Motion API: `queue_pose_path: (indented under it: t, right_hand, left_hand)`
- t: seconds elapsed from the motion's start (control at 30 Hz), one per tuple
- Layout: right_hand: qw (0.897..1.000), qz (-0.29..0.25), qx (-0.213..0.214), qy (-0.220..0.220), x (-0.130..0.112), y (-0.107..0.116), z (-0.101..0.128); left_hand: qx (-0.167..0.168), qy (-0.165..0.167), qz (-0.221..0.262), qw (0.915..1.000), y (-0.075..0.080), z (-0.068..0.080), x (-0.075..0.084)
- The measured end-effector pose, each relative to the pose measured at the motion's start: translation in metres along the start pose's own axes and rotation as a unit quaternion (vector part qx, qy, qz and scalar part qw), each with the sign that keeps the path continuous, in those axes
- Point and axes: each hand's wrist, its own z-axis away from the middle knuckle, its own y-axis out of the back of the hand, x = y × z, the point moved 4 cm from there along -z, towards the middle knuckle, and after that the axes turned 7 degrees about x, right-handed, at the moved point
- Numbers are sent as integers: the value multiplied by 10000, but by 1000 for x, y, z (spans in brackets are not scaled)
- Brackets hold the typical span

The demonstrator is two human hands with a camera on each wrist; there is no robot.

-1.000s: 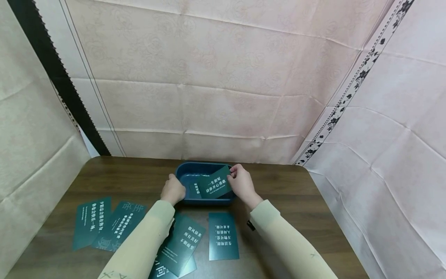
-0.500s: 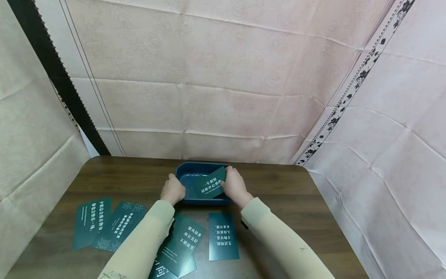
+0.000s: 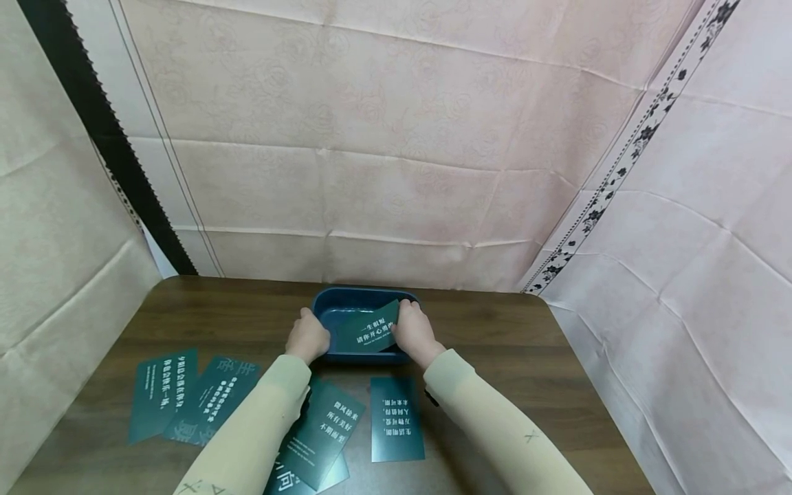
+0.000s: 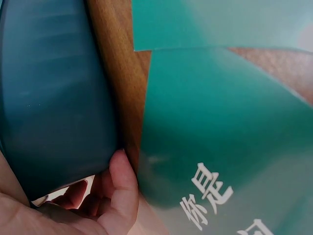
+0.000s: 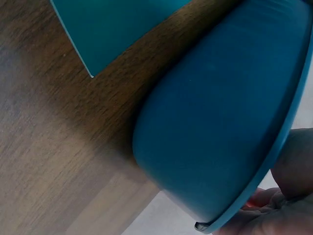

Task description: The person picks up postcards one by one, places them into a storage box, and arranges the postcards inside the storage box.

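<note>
A dark blue, round-cornered plastic tray (image 3: 335, 308) stands near the table's far edge. My left hand (image 3: 306, 337) grips its left end; the left wrist view shows the fingers (image 4: 122, 181) curled at the tray's outer wall (image 4: 54, 98). My right hand (image 3: 416, 335) reaches over the right rim and pinches the right end of a dark green card (image 3: 375, 331) with white writing, slanted inside the tray. Part of the card is hidden behind the fingers. In the right wrist view the tray's wall (image 5: 210, 112) covers most of that hand (image 5: 274, 215).
A single green card (image 3: 397, 419) lies in front of the tray. Left of it, another card (image 3: 328, 430) overlaps one beneath, partly under my left sleeve. Two more cards, one lettered (image 3: 162, 395) and one patterned (image 3: 213, 402), overlap on the left. Light cloth (image 3: 371, 199) hangs behind the wooden table (image 3: 526, 371).
My right hand has moved left with the card, which now sits lower and further into the tray. The left hand stays on the tray's end.
</note>
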Motion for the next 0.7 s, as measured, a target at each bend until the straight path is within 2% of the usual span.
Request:
queue_pose_path:
  t: [0.43, 0.7]
  right_hand:
    - [9999, 81, -76, -26, 1, -5, -1]
    - [9995, 183, -253, -55, 2, -10, -1]
  left_hand:
    - [11, -7, 17, 10000, 1, 2, 2]
    - [-35, 120, 2, 9999, -2, -1, -1]
